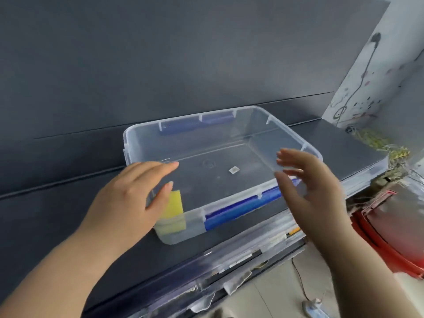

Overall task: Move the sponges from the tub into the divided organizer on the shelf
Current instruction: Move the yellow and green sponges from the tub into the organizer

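A dark tabletop (pixel 68 203) carries a clear plastic tub (pixel 142 143) with blue latches (pixel 241 207) on its near and far sides. The left hand (pixel 128 196) reaches over the tub's near-left corner, grip open, fingers straight, thumb at the top edge of a yellow sponge (pixel 175 210) standing in that corner. The right hand (pixel 307 182) hovers by the right rim, fingers spread and holding nothing. A small white scrap (pixel 233 170) lies on the tub floor.
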Action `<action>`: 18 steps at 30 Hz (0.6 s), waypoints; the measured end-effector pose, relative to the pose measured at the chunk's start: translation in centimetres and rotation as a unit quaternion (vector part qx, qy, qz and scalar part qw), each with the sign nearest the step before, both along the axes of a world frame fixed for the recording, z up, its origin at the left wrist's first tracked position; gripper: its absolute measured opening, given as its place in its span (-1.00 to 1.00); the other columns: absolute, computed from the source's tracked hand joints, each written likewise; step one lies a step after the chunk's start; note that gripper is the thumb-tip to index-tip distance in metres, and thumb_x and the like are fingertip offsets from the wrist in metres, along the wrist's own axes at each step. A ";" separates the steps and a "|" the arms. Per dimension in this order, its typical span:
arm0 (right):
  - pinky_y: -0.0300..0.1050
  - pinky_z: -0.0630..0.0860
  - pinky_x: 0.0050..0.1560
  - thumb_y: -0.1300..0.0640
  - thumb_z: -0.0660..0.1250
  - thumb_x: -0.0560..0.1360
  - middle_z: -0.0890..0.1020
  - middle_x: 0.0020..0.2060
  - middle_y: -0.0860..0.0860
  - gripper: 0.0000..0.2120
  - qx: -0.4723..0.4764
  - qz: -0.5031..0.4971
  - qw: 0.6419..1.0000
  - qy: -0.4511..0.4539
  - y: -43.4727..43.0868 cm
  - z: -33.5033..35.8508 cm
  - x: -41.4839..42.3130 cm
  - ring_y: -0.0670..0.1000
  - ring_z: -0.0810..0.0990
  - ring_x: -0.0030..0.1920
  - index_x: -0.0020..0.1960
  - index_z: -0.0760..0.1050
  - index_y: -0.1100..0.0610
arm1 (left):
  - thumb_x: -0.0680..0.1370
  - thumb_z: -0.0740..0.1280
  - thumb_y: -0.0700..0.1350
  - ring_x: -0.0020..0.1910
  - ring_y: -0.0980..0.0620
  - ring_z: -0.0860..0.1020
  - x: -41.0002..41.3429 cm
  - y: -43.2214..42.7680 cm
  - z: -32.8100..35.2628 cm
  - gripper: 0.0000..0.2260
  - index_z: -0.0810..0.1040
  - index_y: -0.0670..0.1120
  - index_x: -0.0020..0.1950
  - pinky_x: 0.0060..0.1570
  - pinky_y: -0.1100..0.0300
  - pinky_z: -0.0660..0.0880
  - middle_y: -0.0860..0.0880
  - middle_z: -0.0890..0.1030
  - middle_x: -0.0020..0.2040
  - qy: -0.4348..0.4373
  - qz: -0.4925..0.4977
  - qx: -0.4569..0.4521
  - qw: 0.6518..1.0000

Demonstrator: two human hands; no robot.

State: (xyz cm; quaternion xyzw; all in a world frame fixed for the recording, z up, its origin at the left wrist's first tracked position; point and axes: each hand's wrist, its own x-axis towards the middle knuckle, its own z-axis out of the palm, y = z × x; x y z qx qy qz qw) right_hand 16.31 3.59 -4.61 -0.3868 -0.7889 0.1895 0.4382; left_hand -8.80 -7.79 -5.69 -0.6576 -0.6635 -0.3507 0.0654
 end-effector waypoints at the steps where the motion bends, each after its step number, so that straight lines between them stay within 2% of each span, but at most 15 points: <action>1: -0.31 0.48 0.06 0.19 0.35 0.45 0.60 -0.01 -0.09 -0.72 -0.014 0.033 0.999 -0.018 2.0 0.3 -0.6 -0.14 0.58 -0.01 0.13 0.48 0.00 | 0.51 0.15 0.01 0.04 0.12 0.47 0.2 0.6 0.1 -0.64 0.57 -0.08 0.18 0.00 0.28 0.38 0.02 0.60 0.04 -0.003 0.020 -0.003 1.000; 4: -0.35 0.47 -0.01 0.27 0.38 0.43 0.62 -0.16 -0.11 -0.76 -0.038 0.139 0.986 -0.083 7.8 0.4 -2.9 -0.15 0.59 -0.16 0.02 0.56 0.00 | 0.51 0.13 0.05 0.04 0.12 0.49 1.0 2.2 0.4 -0.63 0.55 -0.03 0.21 0.01 0.23 0.40 0.06 0.59 0.06 -0.025 0.074 -0.014 0.997; 7: -0.40 0.44 -0.02 0.25 0.36 0.44 0.64 -0.10 -0.02 -0.78 -0.074 0.249 0.939 -0.227 12.5 -0.4 -6.0 -0.18 0.53 -0.19 0.07 0.57 0.09 | 0.49 0.11 0.08 0.05 0.14 0.48 1.9 3.6 0.5 -0.60 0.55 -0.02 0.21 0.00 0.20 0.43 0.07 0.60 0.07 -0.037 0.135 -0.021 0.990; 8: -0.35 0.43 0.01 0.20 0.35 0.45 0.62 -0.04 -0.03 -0.75 -0.079 0.278 0.903 -0.316 13.7 -0.8 -7.1 -0.17 0.51 -0.16 0.13 0.54 0.08 | 0.49 0.11 0.08 0.05 0.15 0.48 2.2 4.0 0.5 -0.60 0.55 -0.02 0.21 0.00 0.20 0.44 0.06 0.60 0.08 -0.035 0.152 -0.022 0.988; 10: -0.29 0.38 0.06 0.08 0.35 0.46 0.57 0.07 -0.08 -0.65 -0.081 0.340 0.790 -0.503 15.3 -1.8 -8.9 -0.12 0.48 -0.05 0.23 0.46 0.00 | 0.49 0.12 0.07 0.07 0.15 0.48 2.9 4.6 0.4 -0.61 0.56 -0.01 0.21 0.01 0.20 0.46 0.07 0.60 0.09 -0.043 0.180 -0.022 0.983; 12: -0.19 0.36 0.13 -0.01 0.35 0.45 0.54 0.11 -0.11 -0.60 -0.114 0.412 0.672 -0.604 15.7 -2.7 -10.0 -0.06 0.49 0.04 0.27 0.42 -0.06 | 0.49 0.13 0.07 0.09 0.13 0.51 3.5 4.9 0.3 -0.62 0.55 0.01 0.22 0.02 0.14 0.49 0.10 0.59 0.12 -0.063 0.208 -0.031 0.976; 13: -0.14 0.37 0.16 -0.02 0.35 0.45 0.54 0.10 -0.11 -0.61 -0.132 0.440 0.630 -0.626 15.5 -3.2 -10.3 -0.04 0.49 0.05 0.27 0.42 -0.06 | 0.49 0.13 0.08 0.09 0.12 0.52 3.7 5.0 0.2 -0.61 0.55 0.01 0.21 0.02 0.11 0.50 0.11 0.58 0.12 -0.068 0.220 -0.031 0.973; 15: -0.04 0.44 0.17 0.04 0.33 0.47 0.54 0.13 -0.07 -0.64 -0.155 0.468 0.577 -0.652 15.2 -4.2 -10.8 0.02 0.52 0.07 0.26 0.42 -0.01 | 0.49 0.16 0.06 0.09 0.11 0.53 4.4 5.1 -0.1 -0.64 0.55 0.01 0.21 0.02 0.09 0.51 0.11 0.59 0.12 -0.071 0.240 -0.028 0.968; 18: 0.05 0.48 0.17 0.11 0.32 0.48 0.52 0.20 0.03 -0.61 -0.168 0.481 0.551 -0.660 15.1 -5.0 -11.2 0.11 0.53 0.13 0.30 0.39 0.04 | 0.51 0.27 -0.05 0.09 0.10 0.53 5.1 5.3 -0.5 -0.71 0.54 0.03 0.23 -0.01 0.10 0.51 0.12 0.58 0.11 -0.067 0.266 -0.033 0.961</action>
